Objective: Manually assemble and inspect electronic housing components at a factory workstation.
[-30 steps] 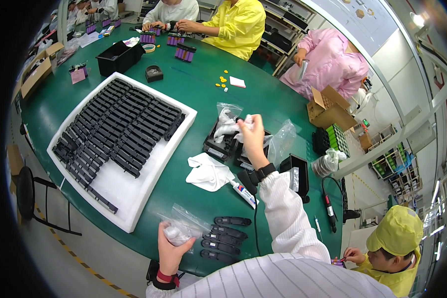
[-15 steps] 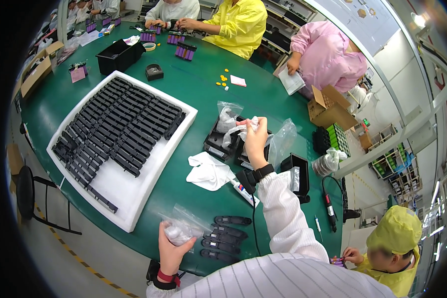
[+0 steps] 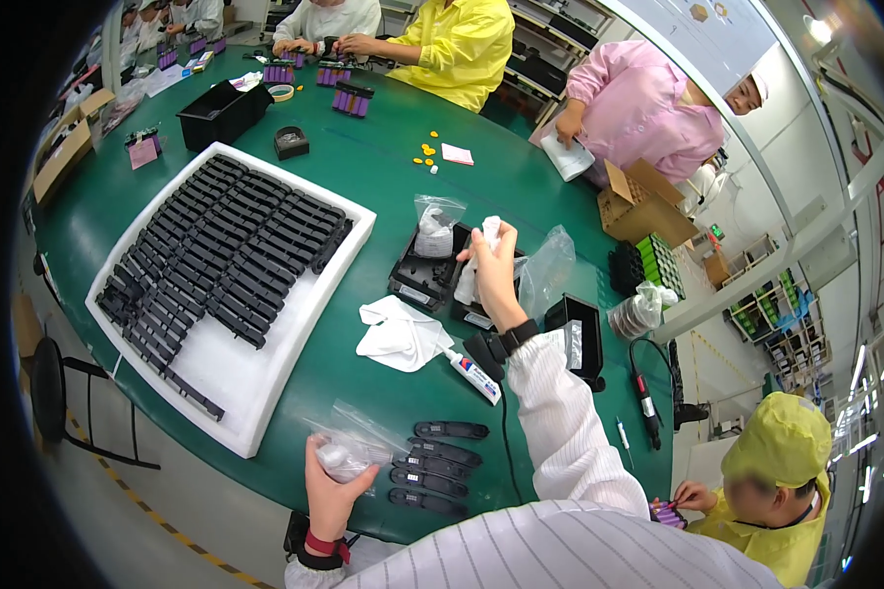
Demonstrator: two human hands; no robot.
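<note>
My left hand (image 3: 332,491) is closed around a clear plastic bag (image 3: 349,454) with whitish contents, near the table's front edge. Right beside it, several curved black plastic parts (image 3: 440,466) lie in a row. Further forward, my right hand (image 3: 498,280) pinches a crumpled white piece (image 3: 469,280), cloth-like or plastic, over a black bin (image 3: 473,314). To the left of that stands another black bin (image 3: 417,285), with a bag of grey-white contents (image 3: 434,236) in it. A white cloth (image 3: 398,336) and a glue-like tube (image 3: 475,377) lie nearer to me.
A white foam tray (image 3: 265,393) of black parts fills the left. Right of my hand are an empty clear bag (image 3: 548,270), a black bin (image 3: 589,339) and a corded pen-shaped tool (image 3: 646,398). Co-workers stand across the green table (image 3: 363,157); one sits at lower right.
The white piece in my right hand was stretched out to the left and now hangs bunched below my fingers. My left hand keeps the bag; the whole view has shifted slightly.
</note>
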